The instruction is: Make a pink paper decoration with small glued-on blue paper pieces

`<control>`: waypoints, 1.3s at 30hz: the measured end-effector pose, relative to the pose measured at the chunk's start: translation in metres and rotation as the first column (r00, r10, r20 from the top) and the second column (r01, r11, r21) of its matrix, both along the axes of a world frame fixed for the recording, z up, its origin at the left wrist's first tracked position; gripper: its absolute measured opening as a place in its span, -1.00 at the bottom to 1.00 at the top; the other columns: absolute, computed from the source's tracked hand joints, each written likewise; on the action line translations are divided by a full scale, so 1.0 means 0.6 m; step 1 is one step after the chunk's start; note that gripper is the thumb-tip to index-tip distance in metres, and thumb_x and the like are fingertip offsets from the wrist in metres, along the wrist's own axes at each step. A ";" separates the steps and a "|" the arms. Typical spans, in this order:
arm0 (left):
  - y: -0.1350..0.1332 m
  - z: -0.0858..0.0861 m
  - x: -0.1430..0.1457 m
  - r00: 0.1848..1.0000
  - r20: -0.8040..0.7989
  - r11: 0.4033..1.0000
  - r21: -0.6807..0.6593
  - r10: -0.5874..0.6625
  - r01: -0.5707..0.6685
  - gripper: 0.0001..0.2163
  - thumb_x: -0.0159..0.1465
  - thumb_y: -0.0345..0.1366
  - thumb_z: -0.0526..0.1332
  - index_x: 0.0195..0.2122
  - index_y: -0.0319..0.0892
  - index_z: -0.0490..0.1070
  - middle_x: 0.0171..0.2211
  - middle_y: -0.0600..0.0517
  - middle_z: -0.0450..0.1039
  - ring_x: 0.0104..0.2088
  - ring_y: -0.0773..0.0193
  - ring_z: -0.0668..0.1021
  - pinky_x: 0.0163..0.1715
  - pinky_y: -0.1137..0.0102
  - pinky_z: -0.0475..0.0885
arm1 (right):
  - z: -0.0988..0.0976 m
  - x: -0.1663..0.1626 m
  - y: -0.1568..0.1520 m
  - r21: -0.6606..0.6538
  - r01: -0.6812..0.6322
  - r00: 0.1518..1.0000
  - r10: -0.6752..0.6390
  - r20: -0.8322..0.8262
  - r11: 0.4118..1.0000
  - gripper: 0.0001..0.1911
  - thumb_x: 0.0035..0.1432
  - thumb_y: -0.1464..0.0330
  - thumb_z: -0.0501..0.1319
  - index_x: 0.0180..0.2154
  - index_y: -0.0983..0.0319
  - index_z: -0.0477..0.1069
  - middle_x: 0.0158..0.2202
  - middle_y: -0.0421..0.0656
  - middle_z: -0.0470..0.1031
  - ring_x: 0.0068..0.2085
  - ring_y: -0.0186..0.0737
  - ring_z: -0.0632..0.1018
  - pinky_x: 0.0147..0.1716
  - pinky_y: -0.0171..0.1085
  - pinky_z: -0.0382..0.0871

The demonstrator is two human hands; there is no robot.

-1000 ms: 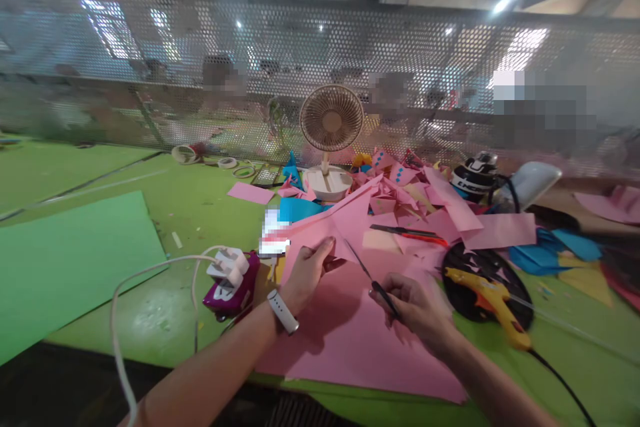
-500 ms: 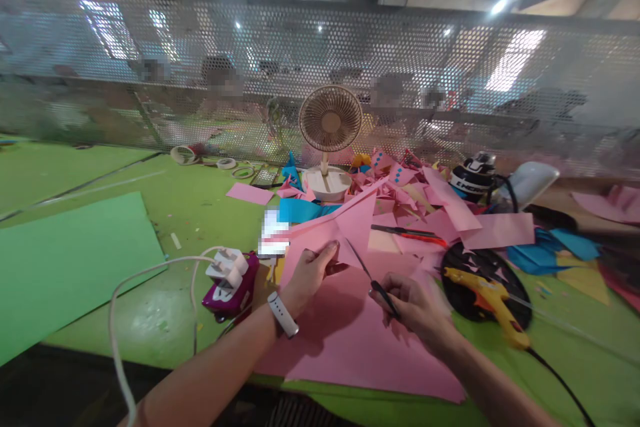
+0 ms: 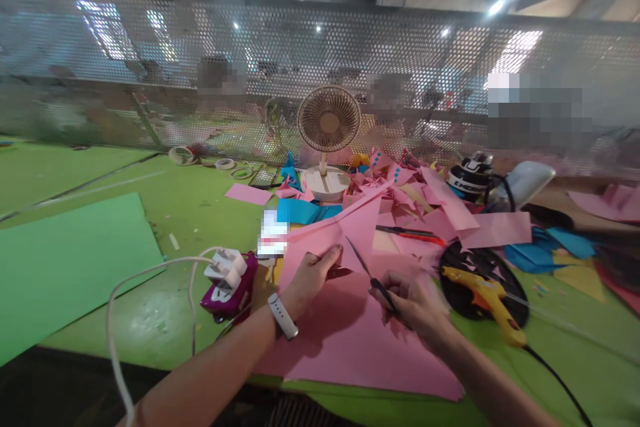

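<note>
My left hand, with a white band on its wrist, pinches a pink sheet of paper between thumb and fingers. The sheet is raised and tilted, and its upper part fans out to the right. My right hand is closed round the black handle of a pair of scissors. Their thin blade points up and left, lying against the sheet just right of my left thumb. Beneath both hands a larger pink sheet lies flat on the green table. My left fingers are partly hidden behind the paper.
A small fan stands behind a heap of pink scraps. To the right, a yellow glue gun rests on a black round dish. A purple power strip with white plugs and cables sits left, near a green sheet.
The upper part of the held pink sheet has shifted slightly right, beside the scissor blade. Both hands keep nearly the same place and grip. The whole view has moved a little.
</note>
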State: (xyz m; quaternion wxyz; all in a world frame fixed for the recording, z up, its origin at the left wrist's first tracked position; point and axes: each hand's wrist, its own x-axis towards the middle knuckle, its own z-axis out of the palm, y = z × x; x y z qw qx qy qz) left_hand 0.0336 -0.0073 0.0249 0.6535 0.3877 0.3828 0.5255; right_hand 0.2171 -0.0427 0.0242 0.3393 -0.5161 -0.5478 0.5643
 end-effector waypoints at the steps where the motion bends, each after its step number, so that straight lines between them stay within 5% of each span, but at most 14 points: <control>1: -0.001 0.000 0.000 1.000 0.001 1.000 0.004 -0.004 0.004 -0.66 0.02 -0.13 0.31 -0.67 -0.22 0.22 -0.63 0.17 0.09 -0.55 0.43 0.27 -0.23 0.26 0.45 | -0.002 0.000 0.000 0.004 -0.003 1.000 0.003 -0.007 1.000 -0.60 -0.06 0.07 0.27 -0.53 0.25 0.23 -0.72 -0.28 0.34 -0.73 -0.50 0.20 -0.74 -0.45 -0.08; 8: 0.002 -0.006 0.000 0.998 0.054 1.000 -0.011 -0.026 0.027 -0.70 0.02 -0.15 0.31 -0.65 -0.23 0.28 -0.61 0.16 0.12 -0.53 0.42 0.30 -0.19 0.26 0.44 | -0.012 -0.002 0.002 0.037 0.006 0.997 -0.004 -0.074 0.999 -0.57 -0.10 0.06 0.30 -0.56 0.24 0.21 -0.70 -0.32 0.26 -0.65 -0.42 0.35 -0.68 -0.43 0.11; 19: -0.005 -0.003 0.001 0.996 0.011 0.996 0.005 -0.090 0.090 -0.67 0.05 -0.13 0.29 -0.67 -0.22 0.26 -0.60 0.15 0.07 -0.54 0.43 0.25 -0.20 0.29 0.45 | -0.008 0.001 -0.001 0.001 -0.018 0.999 0.018 -0.029 1.000 -0.56 -0.04 0.00 0.21 -0.50 0.23 0.21 -0.70 -0.29 0.36 -0.78 -0.49 0.22 -0.80 -0.45 -0.09; 27: -0.007 -0.009 0.003 0.995 0.031 0.995 0.004 -0.098 0.098 -0.69 0.08 -0.15 0.27 -0.66 -0.22 0.28 -0.59 0.14 0.06 -0.53 0.42 0.23 -0.20 0.30 0.44 | -0.017 -0.001 0.002 0.036 0.006 0.996 -0.003 -0.093 0.999 -0.57 -0.09 0.05 0.28 -0.54 0.24 0.20 -0.71 -0.30 0.32 -0.68 -0.44 0.34 -0.72 -0.45 0.08; 39: -0.009 -0.018 0.007 0.992 0.020 0.992 -0.034 -0.125 0.125 -0.70 0.05 -0.14 0.29 -0.66 -0.22 0.30 -0.61 0.15 0.11 -0.52 0.38 0.27 -0.23 0.29 0.41 | -0.021 0.001 0.002 0.037 0.009 0.997 -0.006 -0.083 0.999 -0.58 -0.06 0.03 0.25 -0.51 0.24 0.21 -0.72 -0.31 0.32 -0.73 -0.46 0.29 -0.80 -0.48 0.00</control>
